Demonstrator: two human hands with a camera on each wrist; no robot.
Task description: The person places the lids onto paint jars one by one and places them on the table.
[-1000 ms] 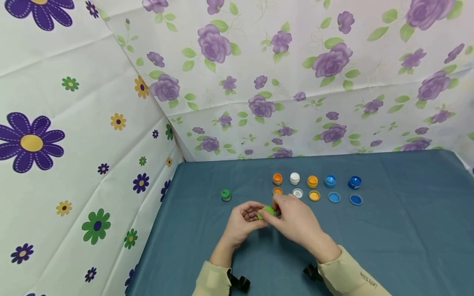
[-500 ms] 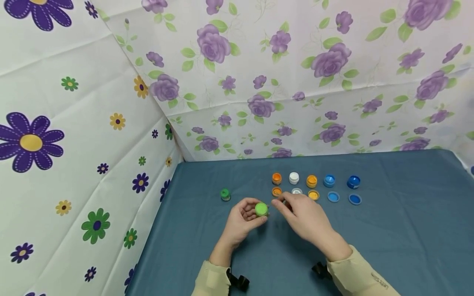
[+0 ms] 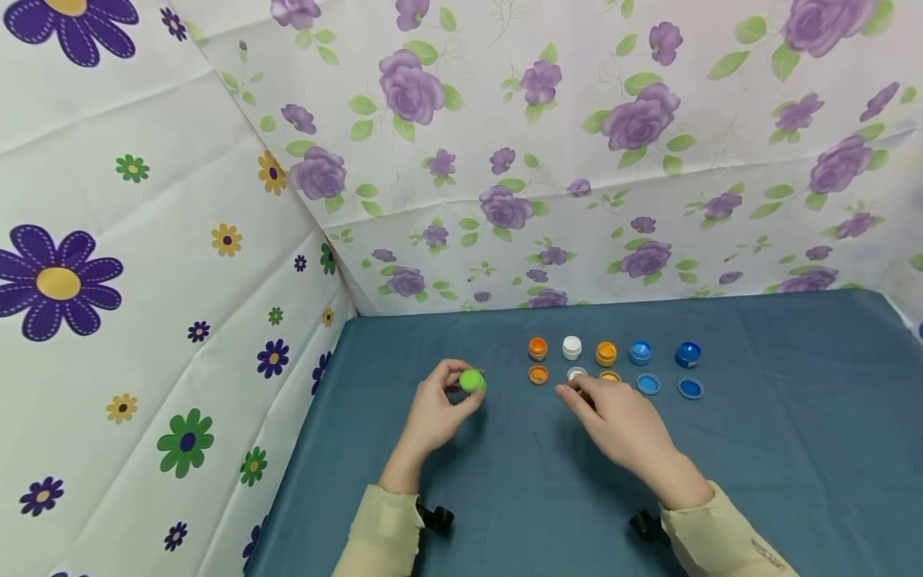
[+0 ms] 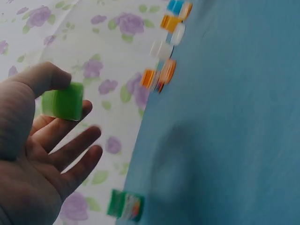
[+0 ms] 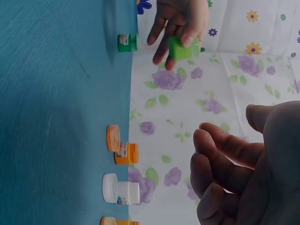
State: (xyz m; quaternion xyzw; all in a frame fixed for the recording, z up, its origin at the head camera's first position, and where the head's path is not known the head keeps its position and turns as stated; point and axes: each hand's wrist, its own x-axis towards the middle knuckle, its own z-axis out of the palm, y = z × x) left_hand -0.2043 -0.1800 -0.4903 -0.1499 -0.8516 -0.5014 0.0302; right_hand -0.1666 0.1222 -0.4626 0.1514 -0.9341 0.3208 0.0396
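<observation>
My left hand (image 3: pixel 436 409) pinches a small light green paint jar (image 3: pixel 472 381) between thumb and index finger, raised above the table. In the left wrist view the jar (image 4: pixel 63 101) is seen from the side, the other fingers spread below it. A dark green jar (image 4: pixel 125 205) stands near that hand; in the head view the left hand hides it. My right hand (image 3: pixel 623 421) hovers in front of the row of jars with nothing in it, and its fingers hang loosely curled, as the right wrist view also shows (image 5: pixel 234 164).
Opened paint jars line the back: orange (image 3: pixel 537 348), white (image 3: pixel 572 347), yellow (image 3: pixel 606 353), light blue (image 3: pixel 640 353) and dark blue (image 3: pixel 688 354). Their lids lie in front, such as the orange lid (image 3: pixel 538 374) and dark blue lid (image 3: pixel 690 389). Flowered cloth (image 3: pixel 476 160) hangs behind the blue table (image 3: pixel 793 449).
My right hand has let go of the light green jar and drawn off to the right. My left hand has carried the jar left and farther back, in front of the dark green jar.
</observation>
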